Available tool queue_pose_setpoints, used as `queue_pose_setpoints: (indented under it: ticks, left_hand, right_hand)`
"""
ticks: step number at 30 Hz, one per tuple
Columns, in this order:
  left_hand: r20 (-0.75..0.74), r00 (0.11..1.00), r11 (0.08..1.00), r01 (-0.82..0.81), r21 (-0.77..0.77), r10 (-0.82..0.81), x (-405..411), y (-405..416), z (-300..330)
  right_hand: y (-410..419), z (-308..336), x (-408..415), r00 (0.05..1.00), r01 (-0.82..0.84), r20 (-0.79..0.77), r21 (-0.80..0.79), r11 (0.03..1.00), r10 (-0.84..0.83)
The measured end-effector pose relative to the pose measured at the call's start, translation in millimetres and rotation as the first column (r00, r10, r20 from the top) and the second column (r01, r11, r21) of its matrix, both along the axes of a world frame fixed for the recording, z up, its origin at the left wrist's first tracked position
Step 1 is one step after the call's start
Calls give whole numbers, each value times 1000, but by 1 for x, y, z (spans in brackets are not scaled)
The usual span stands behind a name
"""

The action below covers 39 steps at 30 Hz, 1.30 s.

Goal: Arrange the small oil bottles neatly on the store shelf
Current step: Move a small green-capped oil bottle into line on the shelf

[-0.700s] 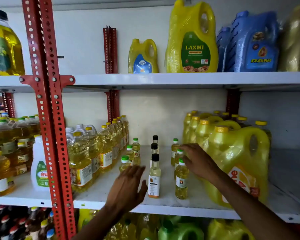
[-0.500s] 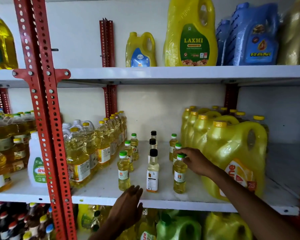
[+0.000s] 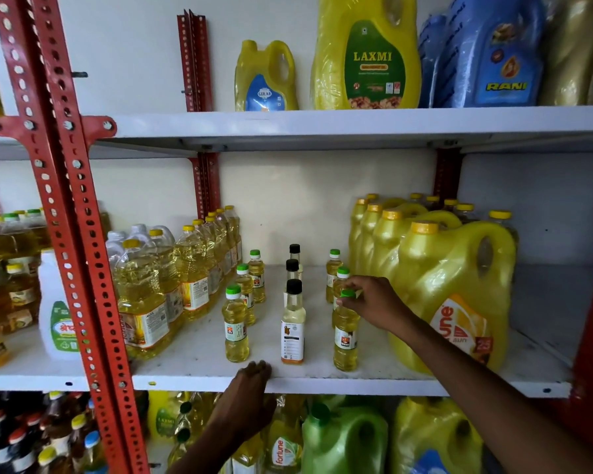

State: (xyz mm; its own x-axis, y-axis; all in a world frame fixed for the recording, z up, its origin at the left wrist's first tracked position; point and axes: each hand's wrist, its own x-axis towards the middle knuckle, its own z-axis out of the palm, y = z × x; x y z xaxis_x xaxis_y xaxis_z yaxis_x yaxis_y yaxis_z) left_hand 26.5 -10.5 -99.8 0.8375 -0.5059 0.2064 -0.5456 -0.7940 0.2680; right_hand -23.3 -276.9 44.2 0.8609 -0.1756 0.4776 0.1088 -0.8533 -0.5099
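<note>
Small clear plastic oil bottles (image 3: 236,328) stand in three near-complete rows on the white metal shelf (image 3: 322,383); right hand (image 3: 374,304) pinches the front right green-capped bottle (image 3: 345,331), apparently a final adjustment, while left hand (image 3: 250,398), fingers loosely extended and empty, rests at the shelf edge.

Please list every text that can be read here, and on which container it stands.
"LAXMI": big yellow jug, top shelf.
"GULAB": small yellow jug.
"RANI": blue jug.
"fortune": bottle, bottom shelf.
"25": large yellow jug, middle shelf; brand partly hidden.
Small oil bottles: labels unreadable.
</note>
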Motion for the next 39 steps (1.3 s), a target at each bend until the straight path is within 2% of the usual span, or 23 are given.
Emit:
queue_pose_setpoints:
  ticks: [21, 31, 34, 36, 39]
  left_hand:
    - [9, 1000, 1000, 9, -30, -8, 0, 0, -5]
    - [-22, 997, 997, 73, 1, -73, 3, 15, -5]
    - [-44, 996, 997, 82, 4, -82, 2, 15, -6]
    - [-52, 996, 996, 80, 26, -79, 2, 13, -2]
    - [-75, 994, 996, 82, 32, -80, 3, 13, 3]
  right_hand:
    - [8, 0, -12, 1000, -25, -3, -29, 999, 24]
    - [12, 12, -11, 991, -30, -135, -107, 994, 15]
    - [22, 16, -7, 1000, 4, -25, -172, 985, -9]
    - [37, 18, 3, 997, -65, 14, -213, 975, 70]
    - [61, 24, 26, 975, -215, -120, -286, 934, 188]
